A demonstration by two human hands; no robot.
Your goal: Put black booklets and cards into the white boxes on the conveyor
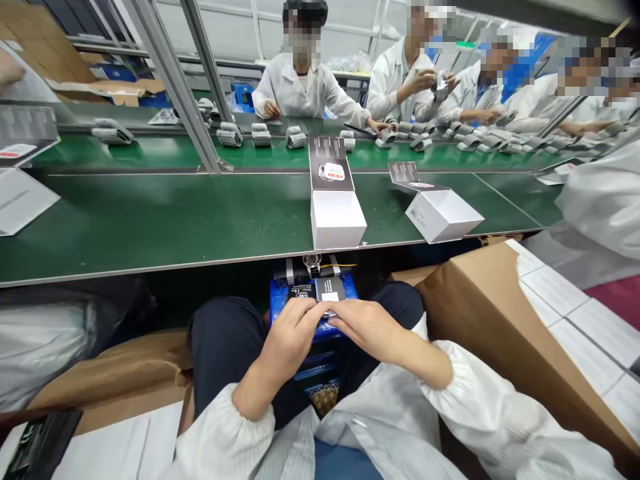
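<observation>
My left hand and my right hand meet above a blue bin between my knees. Both have their fingers bent and pressed together, with the tips at the near edge of dark printed packets. A black packet with white lettering lies on the left, a grey one with a white label on the right. What my fingers pinch is mostly hidden under them. Just beyond, on the green bench edge, a white box stands with its printed black lid folded back.
Another open box sits to the right, and one at the far left. Grey rolled items line the green conveyor behind. Cardboard cartons with white boxes flank me. A metal post rises from the bench. Several co-workers sit opposite.
</observation>
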